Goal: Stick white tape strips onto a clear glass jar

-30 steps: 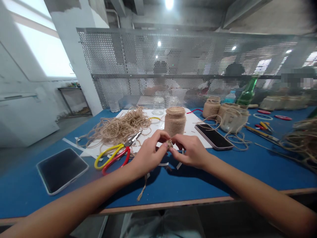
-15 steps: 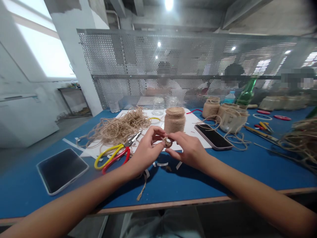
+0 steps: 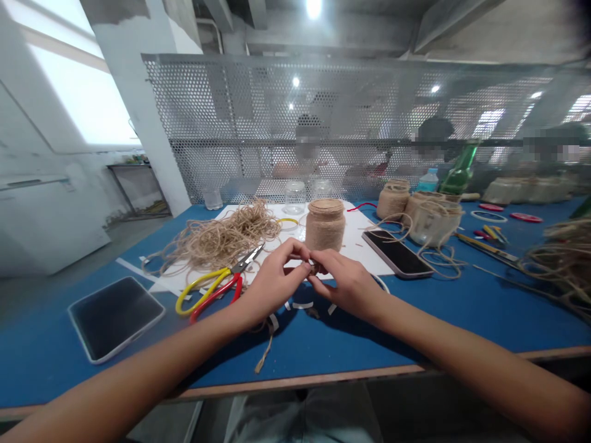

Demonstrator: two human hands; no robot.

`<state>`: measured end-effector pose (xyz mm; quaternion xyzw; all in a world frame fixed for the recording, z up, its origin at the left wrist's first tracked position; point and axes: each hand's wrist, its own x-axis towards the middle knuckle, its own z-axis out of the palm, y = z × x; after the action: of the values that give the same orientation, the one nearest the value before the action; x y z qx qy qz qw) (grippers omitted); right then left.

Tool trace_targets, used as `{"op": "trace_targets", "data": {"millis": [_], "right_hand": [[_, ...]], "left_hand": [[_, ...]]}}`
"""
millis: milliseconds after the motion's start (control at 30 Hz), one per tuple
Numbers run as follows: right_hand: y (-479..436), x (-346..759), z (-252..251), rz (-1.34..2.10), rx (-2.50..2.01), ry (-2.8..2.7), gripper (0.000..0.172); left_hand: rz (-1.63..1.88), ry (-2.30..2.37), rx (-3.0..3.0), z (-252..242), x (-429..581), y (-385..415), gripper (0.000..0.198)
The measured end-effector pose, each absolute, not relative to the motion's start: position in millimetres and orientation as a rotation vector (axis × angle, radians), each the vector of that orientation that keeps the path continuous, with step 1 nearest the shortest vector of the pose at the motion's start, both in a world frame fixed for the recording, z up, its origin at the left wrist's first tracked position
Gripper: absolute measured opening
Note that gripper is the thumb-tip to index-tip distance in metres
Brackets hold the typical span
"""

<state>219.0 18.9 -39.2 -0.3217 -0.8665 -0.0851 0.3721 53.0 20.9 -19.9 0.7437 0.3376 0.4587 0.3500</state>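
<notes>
Between my fingertips sits a small coil of jute twine [image 3: 315,269], mostly hidden by my fingers. My left hand [image 3: 274,283] pinches it from one side and my right hand [image 3: 346,286] from the other. A loose twine end [image 3: 265,354] hangs below my hands onto the blue worktable [image 3: 323,347]. Just beyond my hands stands a glass jar wrapped in jute twine [image 3: 325,226]. Left of my left hand lie yellow-and-red-handled scissors [image 3: 217,290], with a big tangle of jute twine [image 3: 221,239] behind them.
A tablet [image 3: 115,319] lies at the left and a smartphone [image 3: 397,253] at the right. Further back stand bare glass jars [image 3: 295,197], twine-wrapped jars [image 3: 392,200] and a green bottle [image 3: 459,167]. Co-workers [image 3: 308,147] sit beyond a perforated metal screen [image 3: 277,104].
My hands have closed in around the small twine coil, and my fingers now cover more of it. The jar, scissors and other things on the table stay in place.
</notes>
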Motion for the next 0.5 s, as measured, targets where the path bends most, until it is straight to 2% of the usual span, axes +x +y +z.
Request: {"op": "trace_targets", "data": {"millis": [167,300,500], "right_hand": [[19.5,219.1,-42.2,-0.143,-0.774,-2.146,0.039],[21.0,221.8,-41.2,-0.162,-0.755,-2.217,0.026],[21.9,223.6,-36.7,-0.012,-0.818,-2.235,0.021]], "left_hand": [[1.185,0.872,1.900,-17.4,52.0,19.7,0.004],[1.188,0.869,1.876,-17.1,50.7,20.3,0.006],[1.179,0.858,1.857,-20.1,50.5,23.5,0.007]]}}
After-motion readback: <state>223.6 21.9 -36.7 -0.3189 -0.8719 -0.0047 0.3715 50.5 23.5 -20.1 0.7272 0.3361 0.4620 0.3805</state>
